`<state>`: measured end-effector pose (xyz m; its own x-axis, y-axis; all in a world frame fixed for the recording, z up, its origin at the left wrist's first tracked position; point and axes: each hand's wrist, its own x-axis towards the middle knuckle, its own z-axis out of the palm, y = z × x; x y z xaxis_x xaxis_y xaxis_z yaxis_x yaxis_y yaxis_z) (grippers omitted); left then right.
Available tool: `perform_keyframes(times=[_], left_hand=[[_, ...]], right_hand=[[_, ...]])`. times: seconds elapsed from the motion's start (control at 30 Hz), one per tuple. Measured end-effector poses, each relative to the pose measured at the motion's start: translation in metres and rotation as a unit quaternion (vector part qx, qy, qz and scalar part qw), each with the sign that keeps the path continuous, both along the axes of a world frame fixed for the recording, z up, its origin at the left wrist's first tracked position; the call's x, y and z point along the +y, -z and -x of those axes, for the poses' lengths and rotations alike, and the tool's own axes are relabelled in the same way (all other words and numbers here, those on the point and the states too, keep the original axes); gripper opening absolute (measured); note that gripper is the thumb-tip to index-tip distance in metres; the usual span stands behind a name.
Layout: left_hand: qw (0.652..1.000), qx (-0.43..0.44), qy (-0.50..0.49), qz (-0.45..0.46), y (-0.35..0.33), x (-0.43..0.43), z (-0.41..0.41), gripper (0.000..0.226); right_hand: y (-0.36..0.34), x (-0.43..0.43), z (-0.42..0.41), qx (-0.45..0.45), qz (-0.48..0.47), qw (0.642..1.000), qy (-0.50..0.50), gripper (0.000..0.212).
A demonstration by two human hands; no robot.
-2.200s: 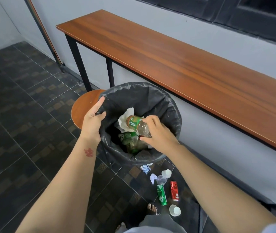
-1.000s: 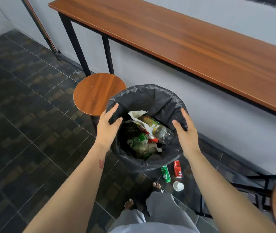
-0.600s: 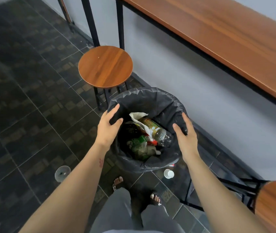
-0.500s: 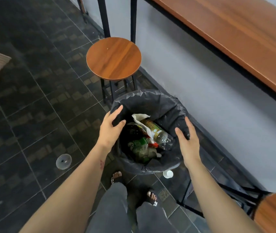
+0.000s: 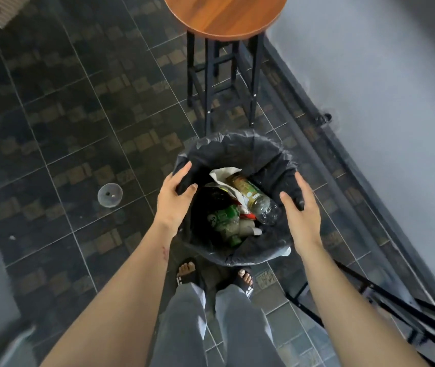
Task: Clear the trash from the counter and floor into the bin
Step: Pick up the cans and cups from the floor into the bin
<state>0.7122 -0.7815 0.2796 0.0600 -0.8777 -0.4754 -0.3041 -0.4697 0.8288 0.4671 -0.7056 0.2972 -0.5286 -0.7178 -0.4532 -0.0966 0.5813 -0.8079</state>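
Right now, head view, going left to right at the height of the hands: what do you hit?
clear cup → left hand → plastic bottle → right hand. Both hands grip the rim of the bin; it spans them, so it is left unranked.

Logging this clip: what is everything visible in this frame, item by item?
bin: one, black liner, on the floor at centre
bottle: one, clear plastic, lying on top of the trash in the bin
paper: one, white, crumpled in the bin beside the bottle
green trash: at least one piece, in the bin, kind unclear
cup: one, clear, on the floor left of the bin
stool: one, brown seat, black legs, beyond the bin
floor: dark tiles
wall: grey, right
feet: two, black sandals, beside the bin
left hand: grips the bin's left rim
right hand: grips its right rim
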Motion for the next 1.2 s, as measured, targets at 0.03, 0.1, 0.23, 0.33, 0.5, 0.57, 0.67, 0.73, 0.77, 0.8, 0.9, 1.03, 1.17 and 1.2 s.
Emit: perform_keyframes(times=[0.03, 0.1, 0.23, 0.33, 0.5, 0.57, 0.67, 0.73, 0.77, 0.8, 0.9, 1.03, 1.17, 1.2], left_hand=[[1.0, -0.003, -0.006, -0.002, 0.016, 0.001, -0.004, 0.051], [1.0, -0.008, -0.014, -0.004, 0.047, -0.001, -0.014, 0.051], [0.999, -0.017, -0.032, 0.003, 0.108, -0.012, -0.032, 0.051], [0.999, -0.012, -0.049, 0.018, 0.152, -0.027, -0.044, 0.051], [0.996, -0.003, -0.072, 0.046, 0.228, -0.045, -0.067, 0.047], [0.995, -0.008, -0.076, 0.063, 0.256, -0.053, -0.076, 0.047], [0.994, -0.018, -0.066, 0.089, 0.296, -0.066, -0.089, 0.05], [0.991, -0.023, -0.075, 0.107, 0.321, -0.075, -0.097, 0.05], [0.99, -0.026, -0.082, 0.114, 0.332, -0.08, -0.1, 0.049], [0.988, -0.028, -0.087, 0.124, 0.342, -0.085, -0.102, 0.049], [0.984, -0.02, -0.097, 0.145, 0.366, -0.099, -0.104, 0.049], [0.984, -0.03, -0.086, 0.155, 0.372, -0.103, -0.102, 0.052], [0.978, -0.113, -0.062, 0.166, 0.371, -0.106, -0.114, 0.057], [0.973, -0.151, -0.051, 0.168, 0.372, -0.111, -0.117, 0.057]], right_hand=[[0.016, -0.002, -0.005, 0.003, -0.003, 1.0, -0.005, 0.052], [0.049, -0.007, -0.013, 0.01, -0.001, 1.0, -0.018, 0.052], [0.117, -0.026, -0.03, 0.002, 0.005, 1.0, -0.03, 0.052], [0.17, -0.045, -0.042, -0.002, 0.02, 0.999, -0.039, 0.051], [0.259, -0.074, -0.061, 0.01, 0.057, 0.996, -0.074, 0.049], [0.29, -0.088, -0.068, 0.013, 0.075, 0.993, -0.088, 0.05], [0.33, -0.111, -0.077, 0.015, 0.104, 0.989, -0.107, 0.05], [0.351, -0.125, -0.083, 0.019, 0.121, 0.985, -0.121, 0.05], [0.361, -0.132, -0.086, 0.022, 0.127, 0.983, -0.128, 0.05], [0.37, -0.139, -0.088, 0.025, 0.131, 0.982, -0.133, 0.05], [0.392, -0.152, -0.091, 0.026, 0.133, 0.981, -0.137, 0.049], [0.399, -0.153, -0.087, 0.032, 0.117, 0.983, -0.138, 0.051], [0.395, -0.154, -0.093, 0.086, 0.133, 0.968, -0.192, 0.06], [0.393, -0.161, -0.094, 0.115, 0.128, 0.962, -0.211, 0.061]])
